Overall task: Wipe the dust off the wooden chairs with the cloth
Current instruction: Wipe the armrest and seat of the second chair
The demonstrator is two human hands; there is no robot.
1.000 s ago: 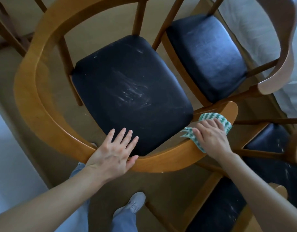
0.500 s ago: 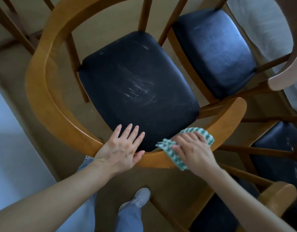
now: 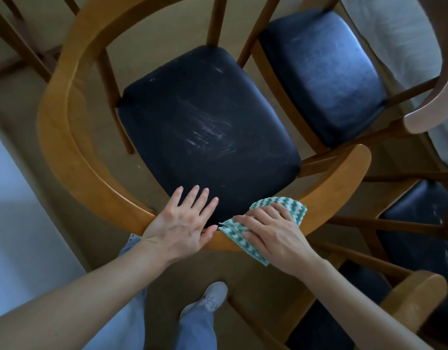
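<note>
Chair: a wooden chair whose curved rail loops round a dark seat; pale streaks mark the seat's middle.
Cloth: the green-and-white cloth lies over the rail's near bend. One corner hangs off the outer edge toward the person, and another part overlaps the inner edge.
Right hand: the right hand lies flat on the cloth and presses it to the rail. Its grip is wide, the fingers nearly straight and closed round nothing.
Left hand: the left hand rests flat on the rail just beside the cloth, its thumb tip close to the cloth's corner. The spread fingers reach past the inner edge over the seat; its grip is wide and empty.
Room along rail: right of the cloth, bare rail runs to its rounded end. Left of the left hand, bare rail sweeps round the far side.
Neighbours: a second chair stands close by the rail's end. A third chair crowds the right forearm.
Floor: tan floor shows between rail and seat; a shoe stands below the rail.
</note>
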